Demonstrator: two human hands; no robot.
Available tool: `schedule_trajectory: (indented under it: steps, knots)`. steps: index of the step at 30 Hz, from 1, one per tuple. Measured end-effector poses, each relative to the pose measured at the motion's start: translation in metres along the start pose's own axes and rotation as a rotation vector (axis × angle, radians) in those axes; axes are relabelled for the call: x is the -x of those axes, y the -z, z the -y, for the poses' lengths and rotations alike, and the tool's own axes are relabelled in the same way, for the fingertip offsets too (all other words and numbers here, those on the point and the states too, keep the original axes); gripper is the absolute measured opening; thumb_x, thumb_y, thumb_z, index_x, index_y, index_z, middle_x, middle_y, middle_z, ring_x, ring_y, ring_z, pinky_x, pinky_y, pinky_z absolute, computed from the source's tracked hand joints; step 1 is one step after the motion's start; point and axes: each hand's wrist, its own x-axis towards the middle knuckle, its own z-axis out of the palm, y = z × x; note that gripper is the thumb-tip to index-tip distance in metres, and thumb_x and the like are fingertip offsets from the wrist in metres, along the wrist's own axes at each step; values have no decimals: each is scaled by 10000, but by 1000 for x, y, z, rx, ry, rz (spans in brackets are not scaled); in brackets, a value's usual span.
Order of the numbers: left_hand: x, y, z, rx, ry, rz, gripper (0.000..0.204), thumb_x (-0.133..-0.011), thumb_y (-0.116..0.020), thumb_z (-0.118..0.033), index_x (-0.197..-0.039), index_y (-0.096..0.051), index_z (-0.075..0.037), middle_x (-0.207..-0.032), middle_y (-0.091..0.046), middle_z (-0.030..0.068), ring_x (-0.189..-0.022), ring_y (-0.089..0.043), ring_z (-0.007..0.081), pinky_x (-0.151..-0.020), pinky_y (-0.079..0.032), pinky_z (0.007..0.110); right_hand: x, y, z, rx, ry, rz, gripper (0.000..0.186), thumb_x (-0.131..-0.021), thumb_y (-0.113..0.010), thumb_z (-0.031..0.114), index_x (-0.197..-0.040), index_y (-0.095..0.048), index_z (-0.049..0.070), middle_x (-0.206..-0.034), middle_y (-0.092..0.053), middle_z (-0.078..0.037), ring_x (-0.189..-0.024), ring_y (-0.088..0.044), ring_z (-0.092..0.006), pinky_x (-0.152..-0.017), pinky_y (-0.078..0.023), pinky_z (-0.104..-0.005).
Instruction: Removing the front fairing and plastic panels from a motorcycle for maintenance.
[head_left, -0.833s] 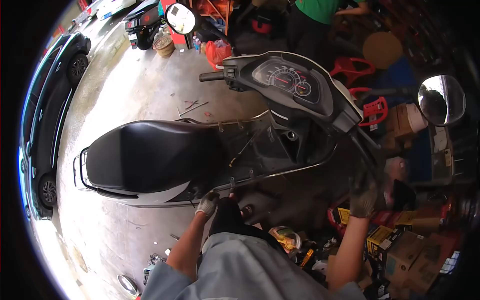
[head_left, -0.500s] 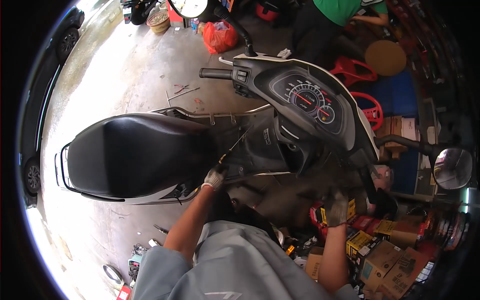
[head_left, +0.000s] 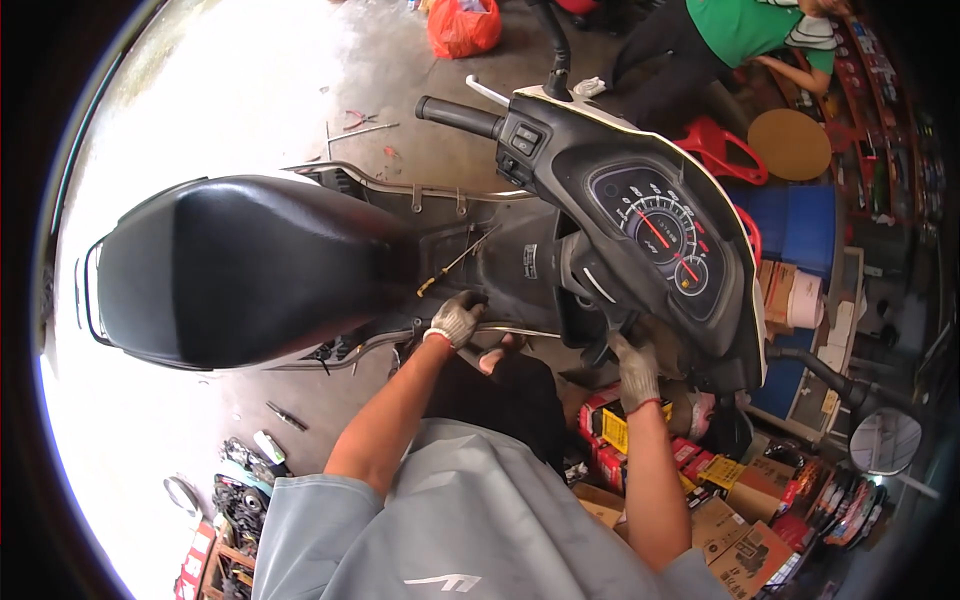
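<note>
A scooter lies across my view, with its black seat at left, floorboard in the middle and dashboard at right. My gloved left hand rests at the floorboard's near edge with fingers curled; what they grip is hidden. Just beyond it a long thin tool with a yellow handle lies on the floorboard. My gloved right hand reaches up to the dark lower front bodywork below the dashboard, its bent fingers on a dark part that I cannot make out.
A person in green bends beside tool racks at top right. An orange bag, red plastic part and tools sit on the floor beyond. Cardboard boxes crowd lower right; a mirror juts right; loose parts lie lower left.
My right hand has moved up and left from beside the boxes to the front bodywork. My left hand has shifted right along the floorboard. The view has shifted, and the person in green bends lower.
</note>
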Motion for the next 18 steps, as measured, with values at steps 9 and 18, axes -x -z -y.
schedule_trajectory:
  steps: [9,18]
  knots:
    - [-18,-39,-24,85,-73,-143,363,-892,-556,-267,-1158,-639,-33,-1104,-667,166,-1060,-623,285,-937,-456,359,-43,-6,-50,91,-1,25,622,-681,-803,46,-1225,-534,-88,-1224,-590,-154,-1087,-571,-240,-976,-410,-314]
    - [-53,-85,-91,380,-251,-394,499,-935,-472,-379,-1272,-547,-18,-1215,-604,232,-1170,-559,358,-991,-420,387,-25,-10,-7,-147,-93,209,578,-738,-738,-31,-1275,-525,-35,-1223,-585,-90,-1063,-577,-210,-922,-461,-320]
